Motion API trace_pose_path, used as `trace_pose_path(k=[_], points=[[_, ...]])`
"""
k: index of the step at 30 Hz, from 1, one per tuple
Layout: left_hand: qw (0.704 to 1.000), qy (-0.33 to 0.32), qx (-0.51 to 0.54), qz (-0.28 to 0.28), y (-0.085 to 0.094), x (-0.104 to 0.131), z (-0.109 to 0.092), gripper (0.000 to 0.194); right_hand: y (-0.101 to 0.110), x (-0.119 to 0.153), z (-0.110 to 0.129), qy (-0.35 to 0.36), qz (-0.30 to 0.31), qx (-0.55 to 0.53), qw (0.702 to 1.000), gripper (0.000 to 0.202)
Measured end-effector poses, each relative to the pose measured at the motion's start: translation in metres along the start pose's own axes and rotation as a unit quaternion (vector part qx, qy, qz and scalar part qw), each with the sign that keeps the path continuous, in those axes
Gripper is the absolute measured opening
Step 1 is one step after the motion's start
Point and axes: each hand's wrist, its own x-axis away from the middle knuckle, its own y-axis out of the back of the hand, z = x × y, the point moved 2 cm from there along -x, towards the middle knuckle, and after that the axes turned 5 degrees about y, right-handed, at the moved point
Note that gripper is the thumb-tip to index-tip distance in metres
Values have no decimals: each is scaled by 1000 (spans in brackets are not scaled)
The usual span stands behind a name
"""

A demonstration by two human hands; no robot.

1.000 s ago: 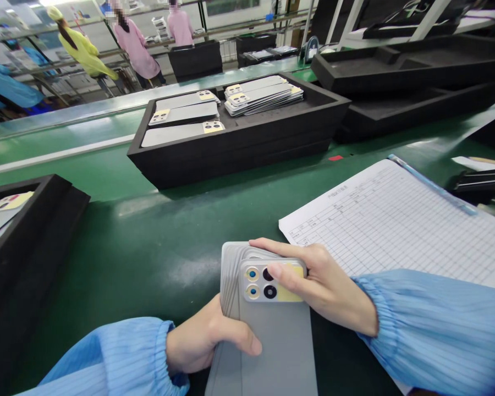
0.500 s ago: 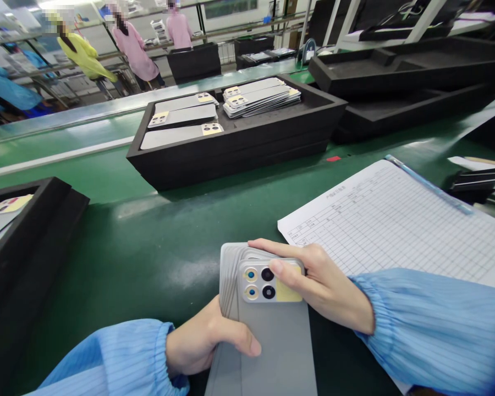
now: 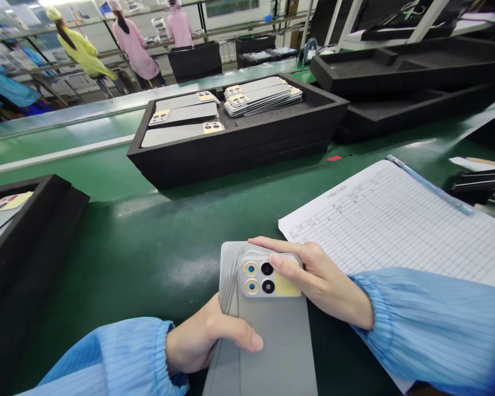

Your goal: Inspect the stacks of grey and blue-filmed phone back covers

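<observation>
A fanned stack of grey phone back covers (image 3: 276, 335) is held low in front of me. The top cover has a camera frame with several round lens openings and a yellow film patch. My left hand (image 3: 214, 333) grips the stack from its left side, thumb lying across the top cover and fingers hidden underneath. At the upper right corner, my right hand (image 3: 317, 280) pinches the top cover, its thumb by the yellow patch and its index finger along the upper edge. The other fingers of that hand are mostly hidden.
Beyond my hands, a black foam tray (image 3: 239, 148) holds several grey covers. Another tray (image 3: 66, 209) with covers stands at left. Stacked black trays (image 3: 396, 110) are at back right. A printed form (image 3: 379, 214) lies on the green table (image 3: 148, 242). Co-workers (image 3: 136, 49) are in the background.
Both hands keep their hold on the stack. The top cover's camera end has shifted very slightly upward; the rest looks nearly the same.
</observation>
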Motion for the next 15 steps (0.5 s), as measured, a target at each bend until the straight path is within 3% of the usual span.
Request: trace_pose_path(k=[15], points=[[1000, 5, 4, -8, -1, 0, 0, 52, 0, 0, 0, -15, 11, -12, 1000, 35]])
